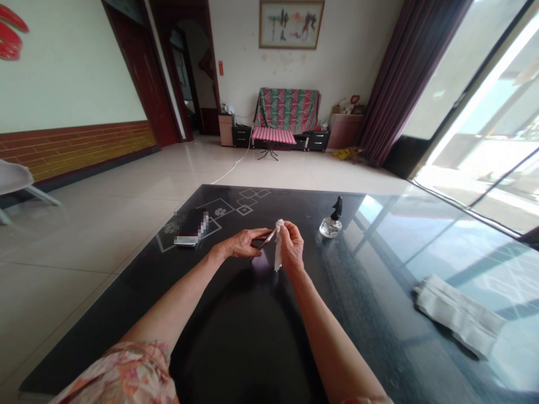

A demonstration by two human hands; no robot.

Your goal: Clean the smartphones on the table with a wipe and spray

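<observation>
A slim flat object [268, 238] tilts between left hand [244, 243] and right hand [293, 247] — left gripping it, right pinching white tissue [278, 257].

There's the window [501, 129], glaring bright right of the fingers [293, 229]; straight beyond them, a framed picture [290, 24] hangs on the pale wall [240, 33] above gleaming floor tiles [126, 191].

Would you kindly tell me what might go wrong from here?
The thin flat object in the left hand might slip onto the glossy table. The right hand might knock the bottle standing to its right. The tissue, hanging partly loose, might tear.
</observation>
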